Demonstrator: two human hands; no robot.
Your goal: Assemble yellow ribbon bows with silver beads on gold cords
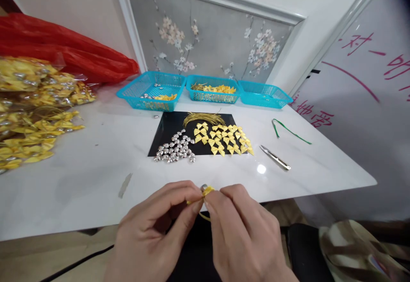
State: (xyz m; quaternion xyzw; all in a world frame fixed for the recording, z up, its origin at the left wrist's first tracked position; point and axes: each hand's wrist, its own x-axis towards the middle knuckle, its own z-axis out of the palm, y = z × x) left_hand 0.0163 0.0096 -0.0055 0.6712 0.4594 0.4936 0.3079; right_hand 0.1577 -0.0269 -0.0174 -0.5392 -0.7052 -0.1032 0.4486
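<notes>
Both hands meet at the near edge of the white table [96,179]. My left hand [156,226] and my right hand [243,230] pinch a small yellow ribbon bow with a silver bead [205,190] between their fingertips; a gold thread hangs below it. Farther back lies a black mat [166,124] bearing a heap of silver beads [175,147], a spread of yellow bows [224,139] and a bundle of gold threads [203,117].
Three turquoise baskets [152,89] line the back of the table, two holding bows and beads. Metal tweezers [274,157] and a green strip [288,130] lie at the right. Bags of finished yellow bows [32,111] and a red plastic bag [64,47] sit at the left.
</notes>
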